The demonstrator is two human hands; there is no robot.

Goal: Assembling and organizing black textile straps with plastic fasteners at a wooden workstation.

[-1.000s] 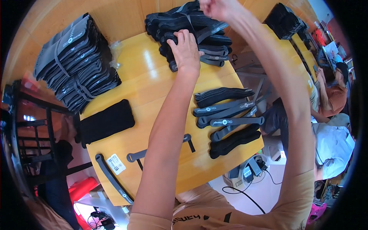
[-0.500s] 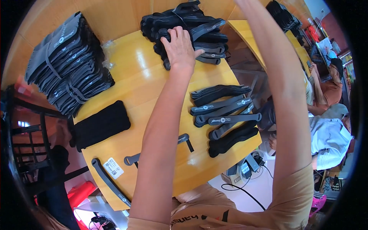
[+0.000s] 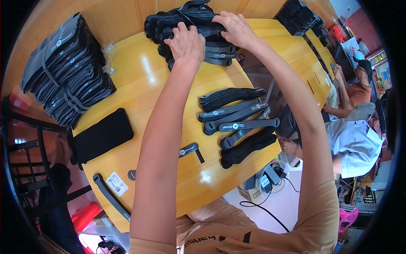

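Note:
A large pile of black hook-and-loop straps (image 3: pixel 163 25) lies at the table's far edge. My left hand (image 3: pixel 186 45) rests on the left part of this pile, its fingers apart and bent over the straps. On the pile's right side, my right hand (image 3: pixel 239 30) has its thumb and fingers closed around a black strap; its fingertips are partly hidden among the straps. Nearer to me lie several looser straps with printed labels (image 3: pixel 249 124) and a black fuzzy bundle (image 3: pixel 247 149). A single strap (image 3: pixel 189 150) lies partly behind my left forearm.
A tall stack of banded black straps (image 3: pixel 63 72) stands at the left, near a folded black cloth-like piece (image 3: pixel 103 135). A white label card (image 3: pixel 117 183) lies beside a curved strap (image 3: pixel 111 197). Other people sit at the right, one in a light blue shirt (image 3: pixel 349 148).
My right hand has come down from the upper right onto the pile and closed on a strap. The left hand stays on the pile. The whole view has shifted slightly.

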